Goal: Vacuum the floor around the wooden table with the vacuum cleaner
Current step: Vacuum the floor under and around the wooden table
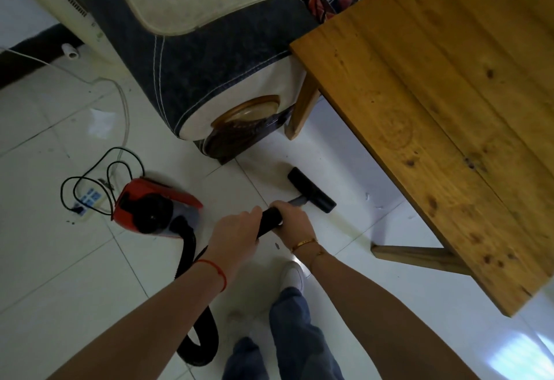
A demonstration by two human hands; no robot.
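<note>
You gripped the black wand (271,220) with both hands: your left hand (236,231) wrapped it from the left, fingers curled over the top, and your right hand (295,222) closed round it just ahead, thumb side against the tube. The wand ran forward to the nozzle (311,190), which lay flat on the floor (75,283) near the table (449,115), between the table's front edge and the sofa (209,58) base, with one table leg (302,109) just beyond it by the sofa's end. The red vacuum (156,207) sat on the floor to your left, well apart from the table, its black hose (192,259) looping back past your left forearm and curling near your feet. Behind the vacuum a power strip (87,201) lay on the tiles with a black cord (99,169) coiled over it and a white cable (123,109) trailing toward the wall. Your white shoe (292,276) stood below your right wrist. I couldn't tell whether the nozzle touched the tile along its whole length.
</note>
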